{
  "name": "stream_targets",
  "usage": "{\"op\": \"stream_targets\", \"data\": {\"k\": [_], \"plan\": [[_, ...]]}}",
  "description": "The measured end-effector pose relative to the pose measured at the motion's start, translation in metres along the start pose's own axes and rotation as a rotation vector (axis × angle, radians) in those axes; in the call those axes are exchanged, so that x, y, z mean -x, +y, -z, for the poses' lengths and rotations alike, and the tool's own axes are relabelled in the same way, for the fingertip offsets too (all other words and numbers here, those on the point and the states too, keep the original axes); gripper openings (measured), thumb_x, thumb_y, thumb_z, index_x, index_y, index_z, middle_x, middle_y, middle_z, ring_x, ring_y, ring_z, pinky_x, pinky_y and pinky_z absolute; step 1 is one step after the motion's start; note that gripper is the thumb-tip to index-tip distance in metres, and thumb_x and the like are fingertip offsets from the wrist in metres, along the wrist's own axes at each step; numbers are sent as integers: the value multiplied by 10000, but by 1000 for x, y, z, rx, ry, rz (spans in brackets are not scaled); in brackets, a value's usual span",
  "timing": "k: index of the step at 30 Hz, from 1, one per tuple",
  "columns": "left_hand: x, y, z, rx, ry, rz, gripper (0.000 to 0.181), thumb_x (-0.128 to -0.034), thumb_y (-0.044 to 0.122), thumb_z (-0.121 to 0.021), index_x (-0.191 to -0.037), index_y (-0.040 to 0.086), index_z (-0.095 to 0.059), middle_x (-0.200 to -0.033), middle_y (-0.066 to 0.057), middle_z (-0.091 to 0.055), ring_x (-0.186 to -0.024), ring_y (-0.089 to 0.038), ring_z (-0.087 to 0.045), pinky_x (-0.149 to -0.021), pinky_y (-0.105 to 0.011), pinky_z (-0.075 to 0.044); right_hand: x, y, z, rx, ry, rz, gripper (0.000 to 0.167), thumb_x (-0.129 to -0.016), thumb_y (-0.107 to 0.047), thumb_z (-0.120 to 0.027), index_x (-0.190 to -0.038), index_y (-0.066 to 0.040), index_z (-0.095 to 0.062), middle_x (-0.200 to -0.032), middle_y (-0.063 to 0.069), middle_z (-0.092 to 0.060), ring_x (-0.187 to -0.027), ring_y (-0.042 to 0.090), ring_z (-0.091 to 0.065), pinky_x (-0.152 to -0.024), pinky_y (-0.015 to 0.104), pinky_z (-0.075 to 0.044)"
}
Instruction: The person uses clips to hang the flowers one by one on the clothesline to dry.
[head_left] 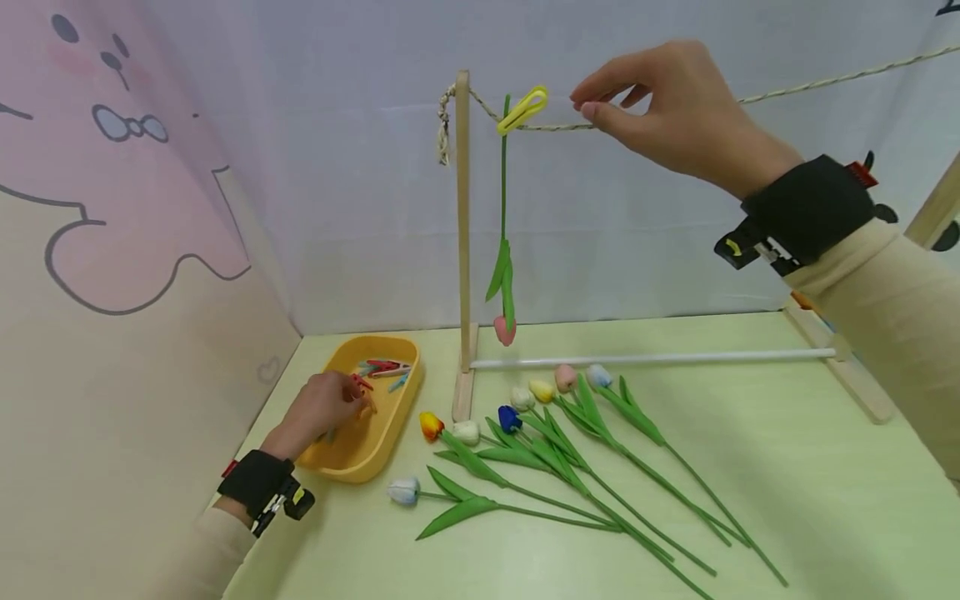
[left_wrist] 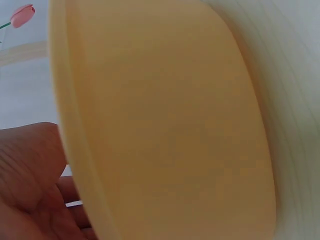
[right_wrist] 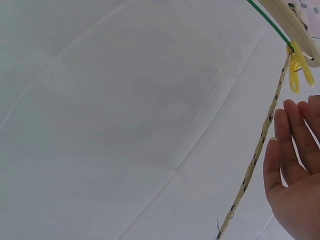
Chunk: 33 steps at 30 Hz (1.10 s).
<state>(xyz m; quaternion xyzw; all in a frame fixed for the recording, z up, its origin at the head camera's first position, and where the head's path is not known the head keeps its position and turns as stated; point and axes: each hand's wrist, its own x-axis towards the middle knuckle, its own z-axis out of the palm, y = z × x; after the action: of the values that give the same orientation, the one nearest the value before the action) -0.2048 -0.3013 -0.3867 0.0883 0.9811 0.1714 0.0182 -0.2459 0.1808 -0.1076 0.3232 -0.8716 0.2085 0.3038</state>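
Note:
A pink tulip (head_left: 505, 330) hangs head down from the rope (head_left: 555, 127), its stem clipped by a yellow clothespin (head_left: 522, 110). Just right of that clothespin my right hand (head_left: 667, 108) is raised by the rope, fingers loosely extended and holding nothing; the right wrist view shows the palm and a gap to the clothespin (right_wrist: 300, 67). My left hand (head_left: 324, 406) reaches into the yellow-orange bin (head_left: 408, 408), fingertips down among small clothespins (head_left: 386, 367). A red and an orange one lie against its fingers; whether it pinches one is hidden. The bin's wall (left_wrist: 175, 120) covers the fingertips in the left wrist view.
Several tulips (head_left: 510, 419) in different colours lie on the pale table, stems toward the front right. A wooden post (head_left: 463, 225) carries the rope's left end. A white bar (head_left: 652, 359) runs along the base to the right stand (head_left: 847, 375).

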Motion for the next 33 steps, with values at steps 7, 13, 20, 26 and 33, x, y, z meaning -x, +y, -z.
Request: {"op": "stream_targets", "data": {"k": [7,13,20,26,33], "plan": [[2,-1,-3,-25,-37,20,266,-868,256,-828,-719,75,-701,-679,-1,-571,-612,-168,-517,-543,-277,-383,11,-1,-7,-46,42,32,212,-1015,-190,-655,-1164,-130,-793,-1115,-5,-766,-992,94,-625,-836,124,-427],[4,-4,-7,-63,-53,74,252,-859,264,-839,-779,67,-705,-742,-22,-605,-646,-182,-536,-555,-292,-419,17,-8,-13,-91,50,98,192,-994,-130,-674,-1138,-124,-800,-1078,-25,-773,-974,78,-646,-847,135,-440],[3,-7,-7,-58,-43,75,321,-855,312,-842,-699,100,-656,-673,-9,-557,-588,-176,-523,-514,-286,-387,29,-14,-17,-136,52,166,206,-975,-75,-686,-1141,-127,-797,-1102,-29,-770,-965,67,-649,-843,148,-439],[1,-6,-6,-42,-41,71,349,-824,335,-873,-674,119,-643,-651,1,-551,-564,-169,-519,-494,-284,-382,40,-17,-22,-166,48,193,211,-947,-38,-712,-1121,-119,-800,-1080,-27,-773,-943,82,-651,-832,143,-441],[-2,-6,-4,-17,-27,56,372,-771,310,-915,-696,87,-626,-658,-18,-549,-585,-186,-519,-521,-290,-385,53,-20,-26,-179,41,221,232,-929,-9,-722,-1119,-119,-797,-1077,-23,-774,-944,104,-676,-831,149,-444]]}}
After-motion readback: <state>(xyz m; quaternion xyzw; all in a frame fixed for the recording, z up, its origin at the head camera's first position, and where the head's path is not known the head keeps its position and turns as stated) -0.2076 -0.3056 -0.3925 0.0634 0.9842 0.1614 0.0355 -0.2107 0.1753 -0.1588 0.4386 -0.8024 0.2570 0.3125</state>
